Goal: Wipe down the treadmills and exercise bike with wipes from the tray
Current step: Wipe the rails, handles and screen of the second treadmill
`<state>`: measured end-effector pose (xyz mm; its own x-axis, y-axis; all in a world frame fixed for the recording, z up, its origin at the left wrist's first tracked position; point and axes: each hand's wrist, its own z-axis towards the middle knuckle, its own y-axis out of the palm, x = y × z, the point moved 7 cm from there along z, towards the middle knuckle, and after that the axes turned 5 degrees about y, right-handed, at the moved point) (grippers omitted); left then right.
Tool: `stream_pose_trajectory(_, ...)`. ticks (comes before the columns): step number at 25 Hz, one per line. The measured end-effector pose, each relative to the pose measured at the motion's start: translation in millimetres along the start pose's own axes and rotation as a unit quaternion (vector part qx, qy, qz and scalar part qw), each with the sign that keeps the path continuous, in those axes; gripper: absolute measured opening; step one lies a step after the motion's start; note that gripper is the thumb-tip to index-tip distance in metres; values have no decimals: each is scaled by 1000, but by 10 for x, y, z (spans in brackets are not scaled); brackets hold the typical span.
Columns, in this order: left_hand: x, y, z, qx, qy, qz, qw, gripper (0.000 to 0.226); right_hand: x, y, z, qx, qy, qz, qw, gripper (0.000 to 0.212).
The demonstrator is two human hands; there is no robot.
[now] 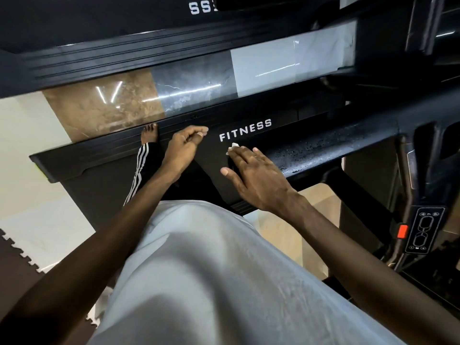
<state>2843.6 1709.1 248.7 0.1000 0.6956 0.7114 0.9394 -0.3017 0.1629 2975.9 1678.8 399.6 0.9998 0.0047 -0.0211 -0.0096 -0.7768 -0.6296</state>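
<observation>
Right hand (pixel 254 175) is down flat, fingers straight and spread, pressing a white wipe (pixel 233 147) onto the near end of the black handrail (pixel 336 148). Only a crumpled corner of it peeks out past the fingertips, just below the FITNESS lettering (pixel 245 129) on the near treadmill (pixel 104 158). To the left, the left hand (pixel 183 149) is curled, thumb meeting forefinger, pinching what looks like a small white scrap (pixel 200 133), though it is too small to be sure it is wipe. The wipe reads as light, soft and damp, so expect it to bunch and roll under the fingers. A broad flat palm on top suits it better than a pinch, and refolding when it balls up would help. The rail is rigid and fixed, with droplets beading along it to the right, so it is likely slick and a pressing hand could skate. Further right, the control panel (pixel 423 230) with its red button (pixel 402 231) sits close by and wants a gentler touch. Far across the glossy floor tiles (pixel 194 85) lies the second treadmill (pixel 112 26). As for containers, the tray of wipes is nowhere in this view, so what remains in it cannot be told. No exercise bike shows here either.
</observation>
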Motion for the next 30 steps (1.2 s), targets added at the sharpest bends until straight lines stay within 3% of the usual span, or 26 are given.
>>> stream_pose_trajectory(4, 148, 480, -202, -115, 35, 65, 991, 27, 586, -71, -51, 48, 117, 9, 992, 81)
stream_pose_trajectory(6, 210, 615, -255, -134, 61, 100, 984, 32, 907, -118, -159, 68, 170, 22, 983, 76)
stream_pose_trajectory(11, 174, 574, -235, -124, 33, 145, 981, 65, 468, 137, -582, 80, 98, 64, 990, 66)
stream_pose_trajectory(13, 222, 583, -257, -127, 42, 185, 974, 57, 529, 243, -748, 86, 98, 50, 990, 68)
stream_pose_trajectory(17, 403, 654, -402, -137, 109, 223, 959, 44, 1161, 133, -731, 128, 234, 123, 956, 73)
stream_pose_trajectory(20, 521, 719, -497, -135, 147, 242, 950, 49, 712, 137, -581, 111, 156, 142, 971, 75)
stream_pose_trajectory(22, 500, 704, -464, -128, 144, 249, 949, 52, 413, 181, -543, 88, 69, 131, 985, 67)
stream_pose_trajectory(24, 413, 642, -425, -118, 119, 256, 952, 58, 554, 41, -450, 114, 48, 146, 982, 53)
stream_pose_trajectory(27, 294, 584, -429, -117, 98, 249, 956, 70, 985, -309, -317, 199, 113, 205, 952, 37)
stream_pose_trajectory(30, 282, 588, -404, -117, 91, 239, 960, 72, 1229, -376, -158, 163, 172, 289, 928, 10)
